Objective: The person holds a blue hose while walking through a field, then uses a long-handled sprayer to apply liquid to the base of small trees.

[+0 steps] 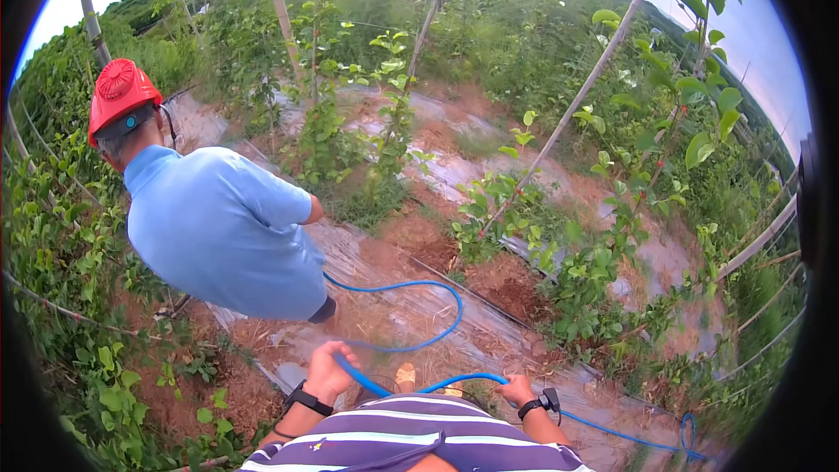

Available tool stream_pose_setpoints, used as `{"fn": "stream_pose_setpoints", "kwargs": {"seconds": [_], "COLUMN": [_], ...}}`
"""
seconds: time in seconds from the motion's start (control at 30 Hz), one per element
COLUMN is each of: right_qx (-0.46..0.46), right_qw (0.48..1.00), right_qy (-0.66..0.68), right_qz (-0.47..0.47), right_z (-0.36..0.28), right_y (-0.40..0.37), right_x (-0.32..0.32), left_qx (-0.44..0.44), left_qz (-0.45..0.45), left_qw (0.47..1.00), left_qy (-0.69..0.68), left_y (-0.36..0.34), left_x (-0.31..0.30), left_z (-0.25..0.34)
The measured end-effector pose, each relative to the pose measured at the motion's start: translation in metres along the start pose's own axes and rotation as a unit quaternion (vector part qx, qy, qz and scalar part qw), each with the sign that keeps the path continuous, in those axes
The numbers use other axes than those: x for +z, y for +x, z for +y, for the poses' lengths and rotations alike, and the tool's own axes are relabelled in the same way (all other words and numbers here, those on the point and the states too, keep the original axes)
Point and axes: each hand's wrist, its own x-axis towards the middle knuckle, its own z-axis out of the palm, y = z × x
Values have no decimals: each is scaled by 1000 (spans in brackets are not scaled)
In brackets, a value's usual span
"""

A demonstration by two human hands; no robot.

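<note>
A blue hose [461, 379] runs through both my hands in front of my striped shirt. My left hand [332, 369] is closed around it at the lower middle, and my right hand [517, 389] is wrapped round it farther right. From my left side the hose curves in a wide loop over the ground towards a co-worker [223, 227] in a light blue shirt and red helmet [122, 96], seen from behind. Past my right hand it trails to a small coil on the ground at the lower right. The co-worker's hands are hidden.
Plastic sheeting [367, 275] covers strips of reddish soil. Leafy climbing plants stand on both sides, with slanted wooden poles [577, 100] among them. A thin dark pipe [472, 293] lies along the row. Green growth [114, 385] borders the lower left.
</note>
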Motion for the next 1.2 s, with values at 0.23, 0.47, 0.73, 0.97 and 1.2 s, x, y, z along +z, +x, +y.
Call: {"fn": "stream_pose_setpoints", "kwargs": {"seconds": [0.23, 0.47, 0.73, 0.97, 1.2], "right_qx": [73, 117, 81, 88, 108], "right_qw": [978, 947, 975, 981, 975], "right_qy": [190, 283, 194, 164, 189], "right_qz": [-51, -94, -65, -52, -33], "right_z": [129, 133, 144, 76, 43], "right_y": [-16, -58, -64, -89, -83], "right_x": [67, 32, 32, 26, 51], "left_qx": [-10, 5, 7, -5, -18], "left_qz": [-14, -33, -13, -28, 7], "left_qw": [999, 998, 999, 999, 1000], "left_qy": [42, 52, 42, 15, 16], "left_y": [9, 1, -2, 10, 32], "left_x": [58, 81, 65, 42, 20], "left_z": [-57, -93, -83, -49, -18]}}
